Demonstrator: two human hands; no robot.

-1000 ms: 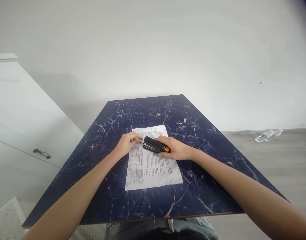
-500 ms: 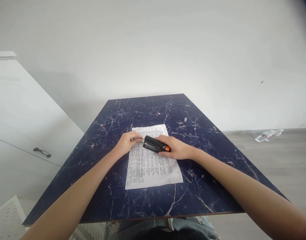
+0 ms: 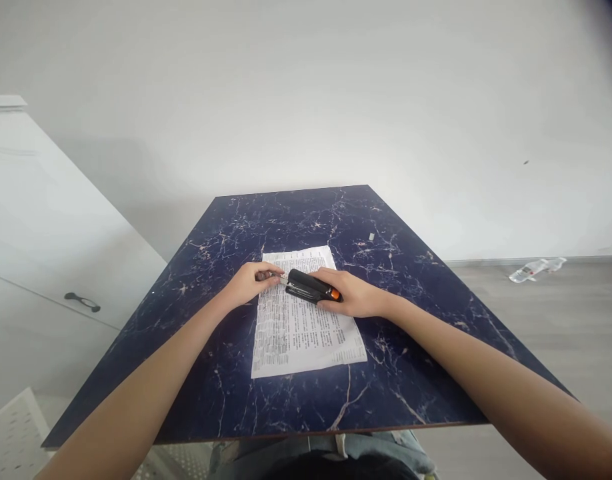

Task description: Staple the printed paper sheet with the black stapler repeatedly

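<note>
My right hand (image 3: 350, 292) is wrapped round the rear of a black stapler (image 3: 309, 287) with an orange patch at its back end. The stapler lies tilted over a printed sheet of paper (image 3: 311, 333), its front end pointing left. At that front end, my left hand (image 3: 253, 283) pinches a small silvery metal piece (image 3: 284, 279) between thumb and fingers. The piece seems to stick out of the stapler; its inner end is hidden. Slightly creased, the paper lies flat on the dark blue marbled table (image 3: 286, 220).
A small pale block (image 3: 371, 237) sits on the table beyond the paper, to the right. White cabinet with a dark handle (image 3: 82, 302) at left; white perforated panel (image 3: 16, 430) below it. Clear plastic item (image 3: 536, 269) on the floor at right. Wall behind the table.
My left hand has drawn slightly left, and its fingers have shifted, with a little more of the silvery piece showing. My right hand and the stapler are nearly unmoved.
</note>
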